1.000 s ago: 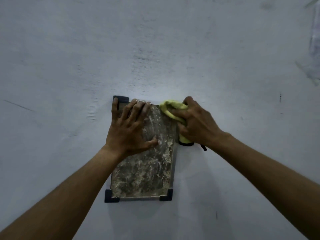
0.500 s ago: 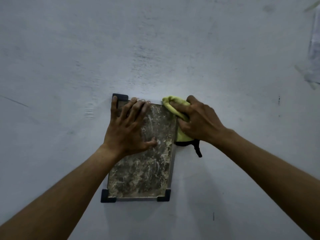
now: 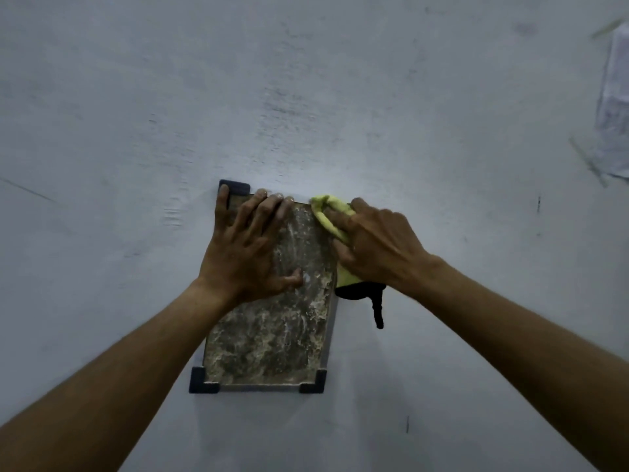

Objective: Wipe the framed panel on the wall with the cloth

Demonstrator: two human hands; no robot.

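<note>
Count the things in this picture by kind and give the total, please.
Hands: 2, left hand and right hand
Cloth: 1
Framed panel: 1
Dark corner pieces in view: 3
Total: 7

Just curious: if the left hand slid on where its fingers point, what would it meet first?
The left hand reaches the top edge of the framed panel; beyond lies only bare wall, seemingly free.

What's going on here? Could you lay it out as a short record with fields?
wall: pale, scuffed
panel: framed, mottled grey-brown, dark corner pieces
cloth: yellow, bunched, a black part hanging below it
left hand: flat on the panel's upper left, fingers straight
right hand: grips the cloth at the panel's upper right edge
paper: stuck on the wall, far right
</note>
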